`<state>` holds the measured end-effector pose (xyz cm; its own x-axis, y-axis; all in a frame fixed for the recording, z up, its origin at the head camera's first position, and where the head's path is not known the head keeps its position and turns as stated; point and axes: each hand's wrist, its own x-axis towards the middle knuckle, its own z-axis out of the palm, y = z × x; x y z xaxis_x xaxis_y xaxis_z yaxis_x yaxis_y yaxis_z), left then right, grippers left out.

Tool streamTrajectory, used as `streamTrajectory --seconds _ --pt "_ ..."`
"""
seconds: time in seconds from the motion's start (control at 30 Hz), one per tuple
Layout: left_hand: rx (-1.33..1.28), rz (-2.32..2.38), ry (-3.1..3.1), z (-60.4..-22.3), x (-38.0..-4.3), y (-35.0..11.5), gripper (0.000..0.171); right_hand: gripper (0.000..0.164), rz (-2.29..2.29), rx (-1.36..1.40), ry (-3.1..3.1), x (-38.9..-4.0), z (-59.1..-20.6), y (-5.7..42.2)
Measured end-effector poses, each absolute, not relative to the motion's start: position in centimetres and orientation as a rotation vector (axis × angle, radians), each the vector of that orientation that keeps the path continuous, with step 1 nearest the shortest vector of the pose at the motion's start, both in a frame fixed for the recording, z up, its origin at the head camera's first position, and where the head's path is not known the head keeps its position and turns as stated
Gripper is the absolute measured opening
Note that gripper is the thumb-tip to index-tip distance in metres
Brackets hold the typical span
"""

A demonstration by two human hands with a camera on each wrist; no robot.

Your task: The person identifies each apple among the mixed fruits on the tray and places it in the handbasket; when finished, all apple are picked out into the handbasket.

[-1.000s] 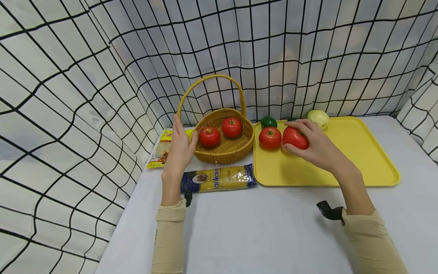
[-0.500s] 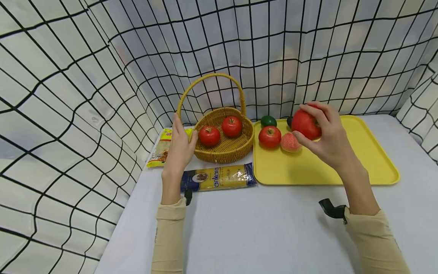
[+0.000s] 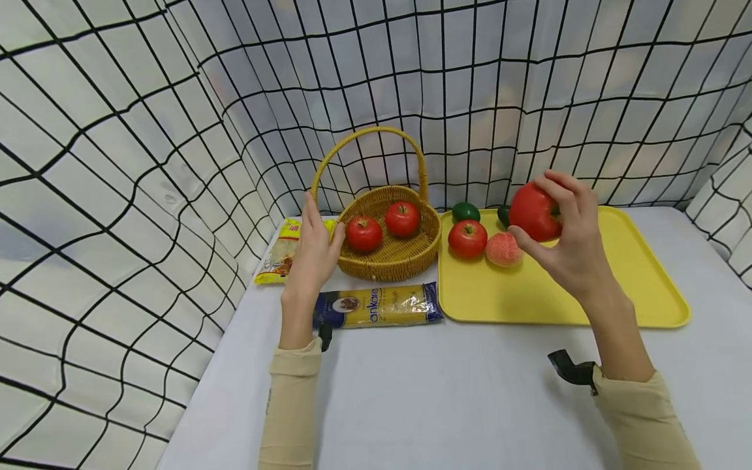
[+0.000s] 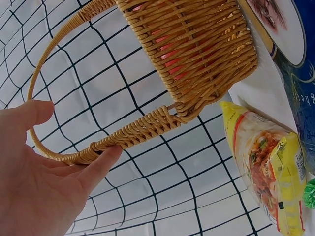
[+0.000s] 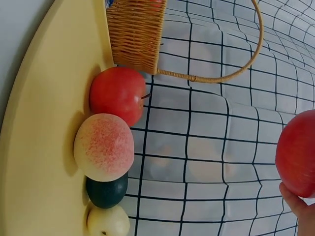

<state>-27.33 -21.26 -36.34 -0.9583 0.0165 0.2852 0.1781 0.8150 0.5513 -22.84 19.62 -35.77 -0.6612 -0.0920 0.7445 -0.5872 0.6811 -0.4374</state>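
My right hand holds a red apple between thumb and fingers, raised above the yellow tray. At the right edge of the right wrist view, the held apple touches a fingertip. Beside the wicker basket, my left hand has its fingers fairly straight against the basket handle, thumb apart. Two red apples lie inside the basket. On the tray sit another red apple, a peach and a dark green fruit.
A second dark green fruit and a pale yellow-green fruit lie behind the peach. A blue-and-yellow pasta packet lies before the basket. A yellow food packet lies left of it. Black netting encloses the table's back and left.
My right hand has lifted the apple from beside the tray's other apple, up and to the right, uncovering the peach. The left hand stays at the basket handle. The view has shifted slightly.
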Motion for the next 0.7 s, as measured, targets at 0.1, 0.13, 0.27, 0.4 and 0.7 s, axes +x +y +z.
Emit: streamTrajectory --seconds 0.1,0.13,0.27,0.4,0.7 --pt "-0.159 -0.867 -2.724 -35.9 -27.5 -21.3 0.087 0.088 0.871 0.569 -2.166 -23.0 -35.7 18.7" --pt "-0.162 -0.873 -2.721 -35.7 -27.5 -21.3 0.087 0.088 0.863 0.586 -2.167 -23.1 -35.6 18.4" --pt "-0.161 -0.898 -2.717 -35.3 -27.5 -21.1 0.086 0.086 0.889 0.639 -2.184 -23.6 -35.7 16.7" --pt "-0.139 -0.907 -2.737 -35.7 -27.2 -20.9 0.086 0.08 0.945 0.698 -2.227 -24.9 -36.1 14.1" --pt "-0.141 -0.911 -2.734 -35.8 -26.9 -21.2 0.085 0.068 0.764 0.869 -2.618 -33.1 -34.4 4.4"
